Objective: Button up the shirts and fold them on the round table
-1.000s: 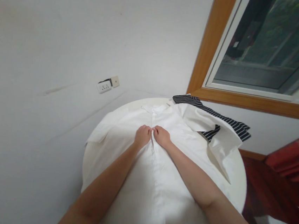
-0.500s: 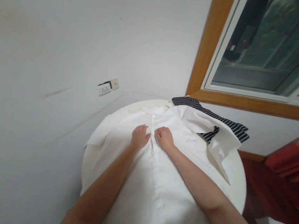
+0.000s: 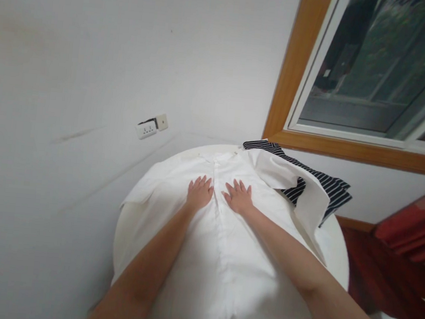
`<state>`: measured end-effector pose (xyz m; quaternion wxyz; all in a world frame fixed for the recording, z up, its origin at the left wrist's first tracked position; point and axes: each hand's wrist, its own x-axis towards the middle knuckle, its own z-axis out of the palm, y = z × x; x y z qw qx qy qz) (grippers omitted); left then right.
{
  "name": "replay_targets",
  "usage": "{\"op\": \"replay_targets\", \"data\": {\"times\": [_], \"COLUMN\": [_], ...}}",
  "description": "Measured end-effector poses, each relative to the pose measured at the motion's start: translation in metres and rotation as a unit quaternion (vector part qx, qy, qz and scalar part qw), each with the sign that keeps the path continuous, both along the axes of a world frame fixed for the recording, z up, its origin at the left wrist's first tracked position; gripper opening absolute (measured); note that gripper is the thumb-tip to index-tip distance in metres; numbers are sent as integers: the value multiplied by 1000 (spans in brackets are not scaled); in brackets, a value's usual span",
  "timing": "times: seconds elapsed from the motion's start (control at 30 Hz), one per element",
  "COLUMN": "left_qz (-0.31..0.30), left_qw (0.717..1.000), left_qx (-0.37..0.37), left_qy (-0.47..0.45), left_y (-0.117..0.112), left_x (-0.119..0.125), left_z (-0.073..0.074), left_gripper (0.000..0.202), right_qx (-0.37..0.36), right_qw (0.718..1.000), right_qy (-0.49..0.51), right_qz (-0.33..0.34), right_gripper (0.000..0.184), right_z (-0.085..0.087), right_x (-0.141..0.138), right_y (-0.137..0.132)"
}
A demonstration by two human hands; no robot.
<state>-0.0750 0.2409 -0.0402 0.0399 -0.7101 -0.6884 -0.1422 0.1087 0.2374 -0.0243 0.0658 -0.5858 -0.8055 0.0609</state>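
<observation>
A white shirt [image 3: 204,249] lies spread over a round white table [image 3: 340,252], its front strip running down the middle and its collar at the far edge. My left hand [image 3: 199,193] rests flat on the cloth just left of that strip, fingers stretched out. On the other side of the strip, my right hand [image 3: 239,197] lies palm down with its fingers spread. Neither hand grips the fabric. The right sleeve [image 3: 312,199] is bent over a black-and-white striped cloth [image 3: 330,186] at the table's far right.
A white wall [image 3: 74,66] stands close behind and to the left, with a power socket [image 3: 146,129] on it. At the upper right is a wood-framed window [image 3: 349,145]. Red fabric [image 3: 412,229] hangs at the right above a dark wooden floor [image 3: 363,269].
My right hand has uncurled from the front strip, moved slightly right and spread flat on the shirt. My left hand has flattened, its fingers now stretched forward.
</observation>
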Motion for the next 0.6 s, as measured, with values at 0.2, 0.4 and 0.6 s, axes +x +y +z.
{"op": "replay_targets", "data": {"times": [0.2, 0.4, 0.6], "left_qz": [-13, -18, 23], "left_qw": [999, 986, 983], "left_qx": [40, 150, 79], "left_qy": [-17, -73, -165], "left_y": [13, -8, -44], "left_x": [-4, 11, 35], "left_z": [7, 27, 17], "left_gripper": [48, 42, 25], "right_qx": [20, 38, 109], "right_qw": [1000, 999, 987], "right_qy": [8, 36, 119], "right_qz": [-1, 7, 14], "right_gripper": [61, 54, 41], "right_z": [0, 0, 5], "right_x": [-2, 0, 5], "right_y": [16, 25, 23]}}
